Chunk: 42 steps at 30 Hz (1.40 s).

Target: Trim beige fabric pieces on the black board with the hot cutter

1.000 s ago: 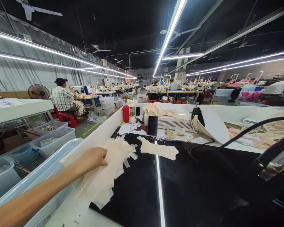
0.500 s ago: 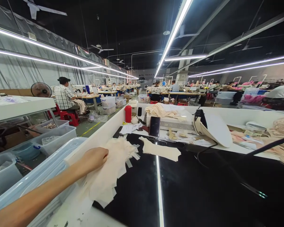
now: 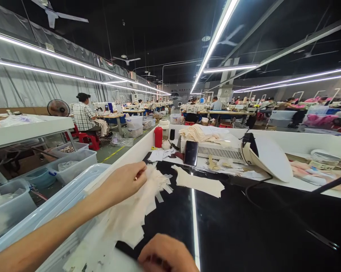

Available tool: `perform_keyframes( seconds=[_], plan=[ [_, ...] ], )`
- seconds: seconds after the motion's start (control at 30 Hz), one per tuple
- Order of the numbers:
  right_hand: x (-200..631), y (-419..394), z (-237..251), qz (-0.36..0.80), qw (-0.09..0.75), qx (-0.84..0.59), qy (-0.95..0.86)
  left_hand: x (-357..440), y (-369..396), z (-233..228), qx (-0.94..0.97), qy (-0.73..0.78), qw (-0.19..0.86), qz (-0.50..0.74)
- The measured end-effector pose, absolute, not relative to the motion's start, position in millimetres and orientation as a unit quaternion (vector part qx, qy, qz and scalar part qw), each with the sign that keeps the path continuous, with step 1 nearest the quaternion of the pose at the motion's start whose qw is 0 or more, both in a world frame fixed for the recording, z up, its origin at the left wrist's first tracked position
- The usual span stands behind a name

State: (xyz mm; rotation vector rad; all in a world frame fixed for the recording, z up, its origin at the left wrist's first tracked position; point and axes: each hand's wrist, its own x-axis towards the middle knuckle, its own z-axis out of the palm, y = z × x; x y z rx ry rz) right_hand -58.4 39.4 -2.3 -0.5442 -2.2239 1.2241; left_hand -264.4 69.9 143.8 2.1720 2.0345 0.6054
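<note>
A spread pile of thin cream fabric pieces [image 3: 133,223] lies along the left side of the black tabletop. My left hand [image 3: 129,179] is over the upper part of this pile with its fingers curled in; whatever may be between them is hidden. Low in the view is my right hand [image 3: 167,253], slightly blurred, its fingers bent inward beside the pile's lower end. A pale, smeared edge lies by its fingertips, and I cannot make out what they hold. One separate cream fabric piece [image 3: 199,182] lies flat to the right of the pile.
A phone [image 3: 191,152] leans on a white vented box [image 3: 218,151] with cloth on top. A red bottle [image 3: 158,137] stands left of it, and a white lamp-like shade [image 3: 272,158] right. Plastic bins [image 3: 74,166] sit left of the table. Co-workers sit farther back.
My right hand has come into view at the bottom. My left hand has shifted slightly right and turned, with its fingertips now more visible. The view has swung a little left.
</note>
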Motion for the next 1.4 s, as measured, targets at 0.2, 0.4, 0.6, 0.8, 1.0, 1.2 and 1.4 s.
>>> perform_keyframes(
  seconds=[0.2, 0.4, 0.6, 0.8, 1.0, 1.2, 1.4],
  plan=[
    [-12.6, 61.2, 28.5, 0.455, 0.519, -0.403, -0.601, -223.6, 66.3, 141.8, 0.75, 0.548, 0.262, 0.263],
    [7.6, 71.1, 36.8, 0.467, 0.515, -0.407, -0.593, -186.2, 70.0, 130.5, 0.762, 0.458, 0.392, 0.238],
    [11.4, 72.8, 35.8, 0.616, 0.37, -0.345, -0.604, -171.6, 83.9, 123.5, 0.76, 0.44, 0.41, 0.246],
    [17.4, 80.8, 29.9, 0.619, 0.379, -0.379, -0.574, -162.5, 104.1, 97.0, 0.724, 0.461, 0.428, 0.282],
    [22.1, 87.6, 18.6, 0.637, 0.373, -0.376, -0.56, -153.6, 116.9, 81.4, 0.702, 0.455, 0.46, 0.298],
    [26.1, 90.5, 8.1, 0.651, 0.306, -0.371, -0.587, -150.7, 125.5, 73.2, 0.702, 0.453, 0.447, 0.32],
    [26.5, 92.5, 9.2, 0.695, 0.295, -0.317, -0.573, -147.1, 129.4, 61.7, 0.702, 0.46, 0.431, 0.33]
  ],
)
